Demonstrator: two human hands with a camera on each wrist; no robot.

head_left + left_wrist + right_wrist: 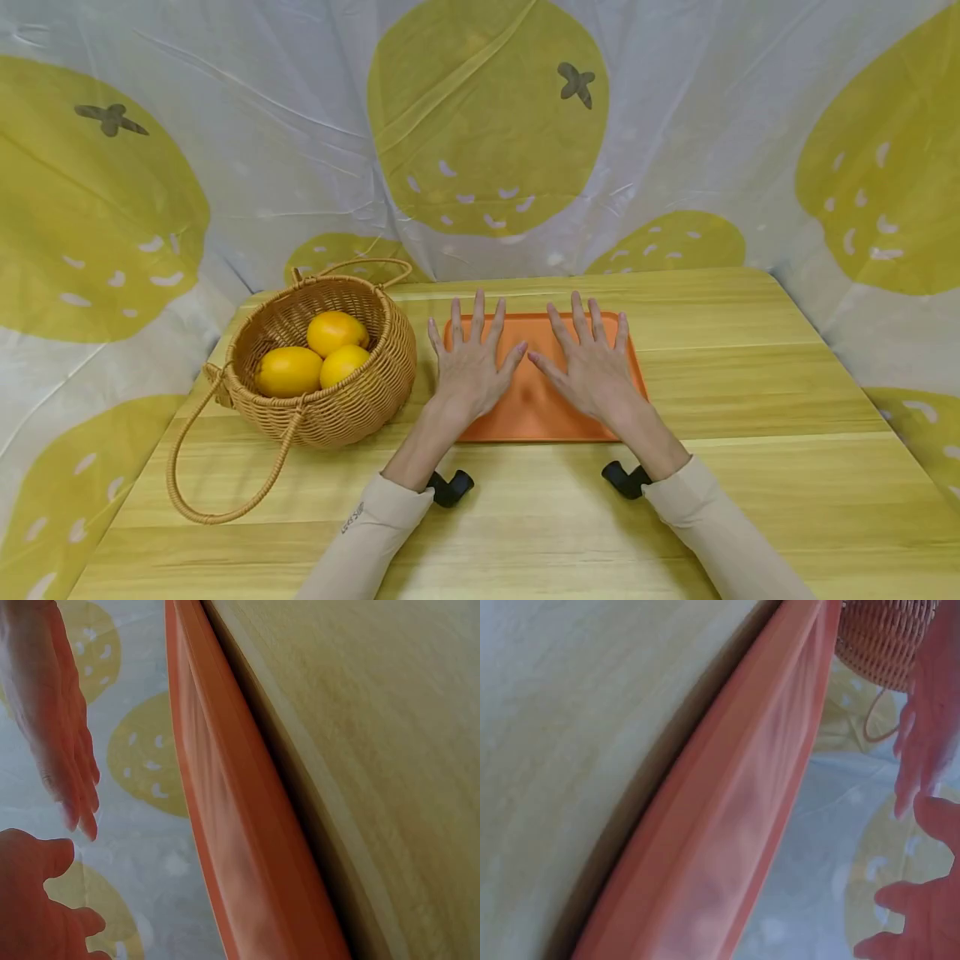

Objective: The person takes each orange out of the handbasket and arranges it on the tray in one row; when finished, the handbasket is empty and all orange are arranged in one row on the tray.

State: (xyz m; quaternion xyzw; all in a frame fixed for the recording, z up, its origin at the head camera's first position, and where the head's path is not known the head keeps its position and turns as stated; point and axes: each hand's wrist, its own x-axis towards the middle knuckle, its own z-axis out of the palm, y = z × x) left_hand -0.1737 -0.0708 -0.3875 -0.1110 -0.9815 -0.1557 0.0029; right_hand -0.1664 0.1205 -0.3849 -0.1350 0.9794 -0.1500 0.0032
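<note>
Both hands are held palm down over an orange tray point(536, 421), fingers spread and straight. My left hand point(471, 375) is above the tray's left part, and my right hand point(596, 371) above its right part. Their thumbs point toward each other with a small gap between the tips. Neither hand holds anything. In the left wrist view the left hand point(34, 900) hangs above the level of the tray's rim point(247, 825). The right wrist view shows the right hand point(922, 900) likewise apart from the tray point(705, 825).
A wicker basket point(352, 417) with two looped handles stands left of the tray, holding yellow-orange mangoes point(288, 372). One handle point(225, 512) droops onto the wooden table point(750, 517). Behind hangs a white curtain point(675, 125) printed with yellow fruit.
</note>
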